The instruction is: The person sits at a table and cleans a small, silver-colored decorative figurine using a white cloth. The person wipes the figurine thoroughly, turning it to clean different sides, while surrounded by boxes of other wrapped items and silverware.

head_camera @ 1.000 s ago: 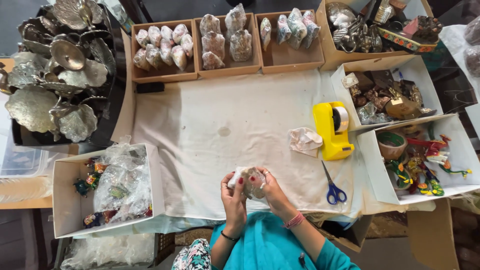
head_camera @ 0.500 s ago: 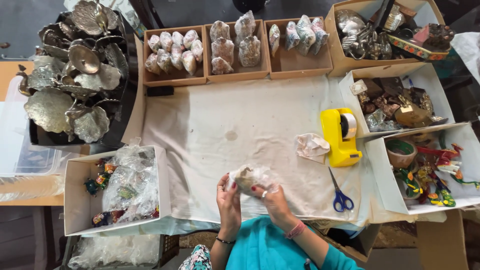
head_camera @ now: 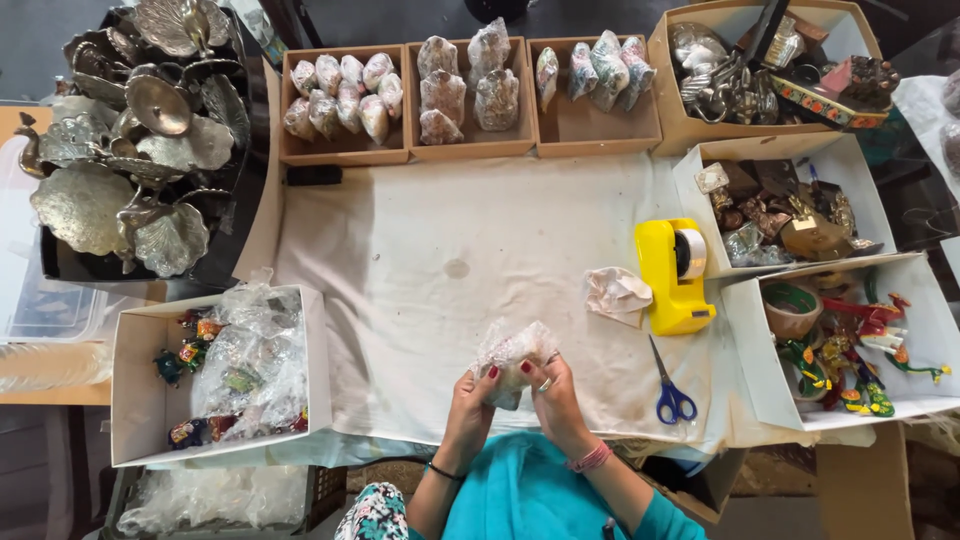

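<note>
Both hands are gripping a small plastic-wrapped bundle (head_camera: 512,355) at lower centre of the frame, the left hand (head_camera: 478,392) pinching its left side, the right hand (head_camera: 548,390) closing fingers on its right. It is sitting just above the thumbs, over the white cloth (head_camera: 440,250); wrists are angling upward together. The scissors (head_camera: 668,385) are lying to the right.

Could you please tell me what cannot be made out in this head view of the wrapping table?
- Item inside the clear wrap: blurred by plastic, covered by left hand and right hand.
- Figurines in the white box: veiled by plastic bags.
- Metal pieces in the top-right box: too small.
</note>
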